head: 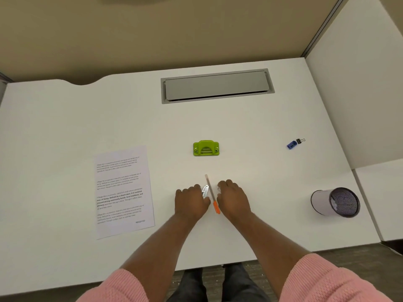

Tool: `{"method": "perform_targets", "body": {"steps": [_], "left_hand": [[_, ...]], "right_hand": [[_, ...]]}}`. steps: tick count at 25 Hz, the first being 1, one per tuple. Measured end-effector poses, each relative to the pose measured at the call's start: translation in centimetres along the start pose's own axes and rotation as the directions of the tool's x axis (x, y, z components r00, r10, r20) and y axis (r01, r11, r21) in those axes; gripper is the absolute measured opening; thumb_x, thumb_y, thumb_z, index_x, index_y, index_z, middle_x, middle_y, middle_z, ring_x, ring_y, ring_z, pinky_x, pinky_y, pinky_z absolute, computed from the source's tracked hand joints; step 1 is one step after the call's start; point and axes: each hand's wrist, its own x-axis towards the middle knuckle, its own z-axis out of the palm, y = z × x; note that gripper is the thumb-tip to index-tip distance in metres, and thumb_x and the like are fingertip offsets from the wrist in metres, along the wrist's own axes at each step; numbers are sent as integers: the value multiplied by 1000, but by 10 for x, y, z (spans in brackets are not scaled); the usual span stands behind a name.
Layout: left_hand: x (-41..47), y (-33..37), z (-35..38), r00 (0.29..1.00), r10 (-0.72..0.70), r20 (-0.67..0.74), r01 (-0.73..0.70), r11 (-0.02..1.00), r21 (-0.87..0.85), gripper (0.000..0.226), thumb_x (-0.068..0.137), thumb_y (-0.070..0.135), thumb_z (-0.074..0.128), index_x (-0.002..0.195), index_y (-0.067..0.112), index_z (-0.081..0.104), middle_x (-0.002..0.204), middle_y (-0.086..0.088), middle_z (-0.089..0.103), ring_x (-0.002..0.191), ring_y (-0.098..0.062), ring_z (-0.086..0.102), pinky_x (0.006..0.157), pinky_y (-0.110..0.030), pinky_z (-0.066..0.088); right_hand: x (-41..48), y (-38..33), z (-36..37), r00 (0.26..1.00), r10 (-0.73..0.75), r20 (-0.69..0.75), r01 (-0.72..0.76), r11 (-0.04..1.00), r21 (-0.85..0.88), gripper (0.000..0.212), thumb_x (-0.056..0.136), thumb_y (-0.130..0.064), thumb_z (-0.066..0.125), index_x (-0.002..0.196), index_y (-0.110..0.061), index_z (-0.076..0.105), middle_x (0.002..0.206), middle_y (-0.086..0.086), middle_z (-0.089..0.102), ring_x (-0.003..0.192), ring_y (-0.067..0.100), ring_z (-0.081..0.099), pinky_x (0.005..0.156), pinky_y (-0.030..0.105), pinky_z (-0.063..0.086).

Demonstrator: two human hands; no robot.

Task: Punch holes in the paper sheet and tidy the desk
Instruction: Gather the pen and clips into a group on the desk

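A printed paper sheet (124, 190) lies flat on the white desk (65, 127), to the left. A green hole punch (205, 148) stands at mid-desk, beyond my hands. My left hand (190, 202) and my right hand (234, 199) rest on the desk side by side, fingers loosely curled under. Between them lie a pen with an orange cap (212, 196) and a small silver metal tool (205, 191). The tool sits against my left hand's thumb side. Neither hand plainly grips anything.
A mesh pen cup (335, 202) lies tipped on its side at the right. A blue sharpener (291, 145) and a black binder clip (299, 141) sit at the far right. A grey cable hatch (216, 86) is set into the back of the desk. Partition walls close off the back and right.
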Motion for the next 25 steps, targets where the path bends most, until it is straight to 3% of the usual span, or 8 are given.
{"method": "perform_targets", "body": {"steps": [5, 10, 14, 21, 25], "left_hand": [[6, 4, -7, 996, -79, -33, 74, 989, -127, 31, 88, 50, 44, 75, 21, 46, 68, 5, 58, 62, -22, 55, 64, -33, 36], [19, 28, -28, 995, -56, -82, 42, 987, -157, 27, 80, 47, 49, 76, 20, 48, 66, 4, 56, 63, -23, 61, 64, -33, 48], [44, 71, -49, 995, -12, -99, -5, 987, -162, 23, 78, 41, 50, 76, 19, 46, 64, 4, 52, 65, -27, 61, 60, -31, 41], [94, 155, -72, 982, 86, -171, -113, 981, -155, 25, 83, 41, 48, 81, 16, 48, 78, -2, 63, 72, -30, 63, 58, -32, 39], [121, 203, -74, 979, 119, -167, -143, 980, -141, 26, 86, 40, 47, 78, 16, 46, 75, -1, 61, 65, -29, 56, 58, -31, 36]], "right_hand": [[0, 5, -6, 998, 45, -34, -42, 996, 82, 40, 86, -8, 50, 125, -11, 56, 117, 8, 58, 103, 26, 57, 87, 35, 47], [6, 26, -28, 994, 72, -86, -61, 990, 130, 43, 87, -11, 51, 129, -12, 56, 116, 6, 62, 106, 27, 56, 89, 35, 45], [13, 55, -55, 984, 111, -140, -90, 985, 149, 41, 87, -13, 53, 128, -13, 56, 111, 6, 66, 103, 28, 59, 89, 38, 46], [28, 125, -103, 946, 232, -228, -208, 970, 125, 34, 92, -19, 51, 125, -17, 57, 110, 2, 66, 96, 25, 65, 84, 37, 43], [43, 169, -122, 916, 307, -259, -273, 948, 161, 32, 95, -18, 51, 126, -15, 57, 115, 5, 65, 101, 27, 64, 87, 38, 42]]}}
